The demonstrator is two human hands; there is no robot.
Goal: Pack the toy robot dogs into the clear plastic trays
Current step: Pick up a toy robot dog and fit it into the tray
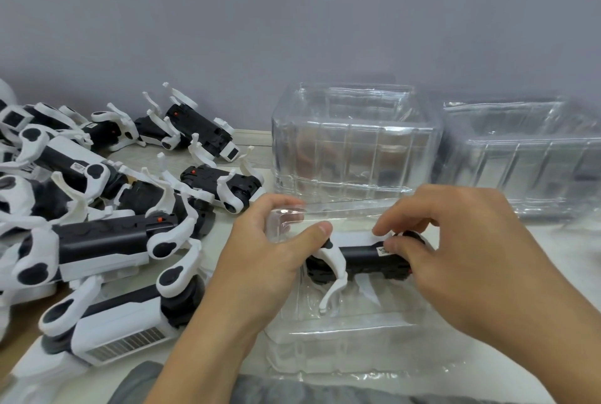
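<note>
I see a glossy black-and-white toy dog lying on its side in the thin, ribbed clear tray nearest me. My left hand grips its head end, thumb curled over; my right hand pinches its rear. My palms hide both ends. More dogs lie heaped left; empty trays stand behind.

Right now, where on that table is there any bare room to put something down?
Little. One bare strip of table lies between the pile of toy dogs and the stacked clear trays. The left is crowded with dogs; both hands, left hand and right hand, fill the near tray.
</note>
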